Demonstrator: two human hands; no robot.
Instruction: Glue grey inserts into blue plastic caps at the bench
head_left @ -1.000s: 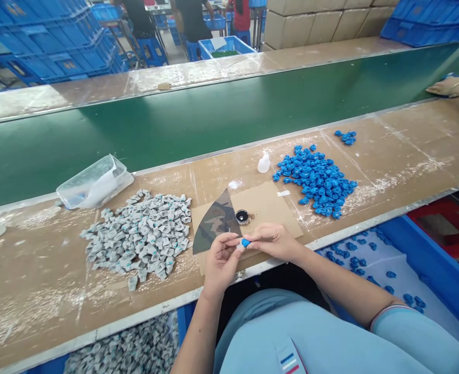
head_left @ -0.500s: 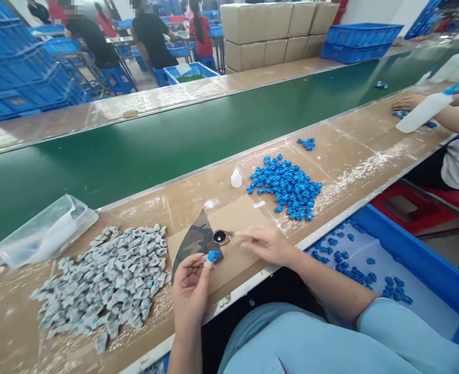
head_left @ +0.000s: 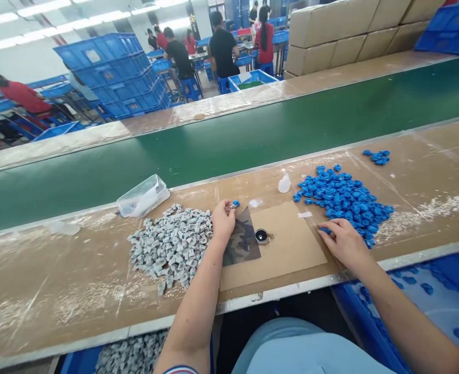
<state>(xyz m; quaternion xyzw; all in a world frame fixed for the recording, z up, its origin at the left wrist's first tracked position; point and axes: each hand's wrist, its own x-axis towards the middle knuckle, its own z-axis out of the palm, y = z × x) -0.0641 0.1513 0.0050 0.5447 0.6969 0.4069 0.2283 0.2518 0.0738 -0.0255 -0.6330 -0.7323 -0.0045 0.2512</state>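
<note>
My left hand [head_left: 224,221] pinches a small blue piece [head_left: 235,203] above the far edge of a dark camouflage sheet [head_left: 242,240]. To its left lies a heap of grey pieces [head_left: 175,241]. Close to the left edge of the blue heap [head_left: 342,195], my right hand [head_left: 344,241] has its thumb and fingers closed around a thin item, too small to make out, with a bit of blue at the fingertips. Between my hands a small round black pot [head_left: 261,236] sits on a cardboard sheet [head_left: 292,249].
Behind the cardboard stands a small white bottle [head_left: 284,183]. A clear plastic container [head_left: 144,196] lies beyond the grey heap. A green conveyor belt [head_left: 221,140] runs along the far side. Blue bins [head_left: 420,291] sit below the table edge. People work in the background.
The view has swung left. My left hand has moved forward with the blue piece, away from the pot. My right hand has moved right, from beside the pot to the blue heap.
</note>
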